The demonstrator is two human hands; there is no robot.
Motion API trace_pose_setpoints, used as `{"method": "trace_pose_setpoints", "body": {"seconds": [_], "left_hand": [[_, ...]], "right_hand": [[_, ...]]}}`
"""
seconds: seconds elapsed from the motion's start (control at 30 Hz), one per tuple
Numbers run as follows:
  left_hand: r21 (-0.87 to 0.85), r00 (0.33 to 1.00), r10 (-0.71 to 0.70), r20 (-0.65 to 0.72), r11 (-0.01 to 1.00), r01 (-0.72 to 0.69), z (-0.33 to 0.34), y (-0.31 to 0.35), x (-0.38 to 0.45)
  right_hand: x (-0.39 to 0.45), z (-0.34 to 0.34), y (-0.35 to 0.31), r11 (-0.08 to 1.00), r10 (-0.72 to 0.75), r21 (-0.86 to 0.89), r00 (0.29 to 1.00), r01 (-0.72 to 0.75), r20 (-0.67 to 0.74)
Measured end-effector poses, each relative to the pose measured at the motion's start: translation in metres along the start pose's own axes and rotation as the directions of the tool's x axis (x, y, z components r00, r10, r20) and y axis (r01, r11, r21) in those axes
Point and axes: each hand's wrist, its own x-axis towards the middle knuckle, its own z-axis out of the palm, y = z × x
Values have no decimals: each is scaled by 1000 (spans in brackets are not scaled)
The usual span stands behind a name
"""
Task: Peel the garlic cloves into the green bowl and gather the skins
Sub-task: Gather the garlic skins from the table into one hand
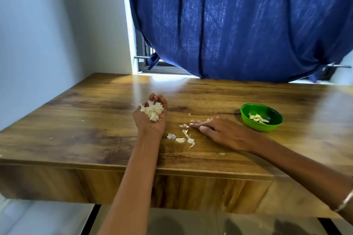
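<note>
Two bare forearms reach over the wooden table point(95, 101). Palm up, the left hand point(150, 115) cups a heap of garlic skins point(152, 109), fingers curled loosely round it. Flat on the wood, the right hand point(219, 129) lies with fingers straight (loose skins point(183, 137) just beside them). Peeled cloves point(257, 118) sit in the green bowl point(246, 112), near the right hand.
</note>
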Motion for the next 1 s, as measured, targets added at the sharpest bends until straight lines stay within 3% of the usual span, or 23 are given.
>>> {"method": "trace_pose_setpoints", "body": {"seconds": [0.17,0.3,0.5,0.6,0.83,1.0], "left_hand": [[15,1000,-2,2,1000,2,0,-2,-3],[10,1000,-10,-2,1000,10,1,-3,-3],[45,1000,1,6,999,-1,1,-3,-5],[46,1000,3,-6,999,-3,2,-4,-7],[41,1000,-2,0,999,2,2,-4,-7],[66,1000,-4,1,998,4,2,-6,-7]], "right_hand": [[-32,-9,-4,970,167,201,975,-135,-147],[-4,18,-7,911,404,121,912,-394,-69],[24,42,-59,930,314,222,947,-293,-69],[12,30,-53,931,314,248,934,-267,-172],[-68,42,-10,835,550,65,824,-546,-136],[-36,62,-55,885,466,96,870,-456,-162]]}}
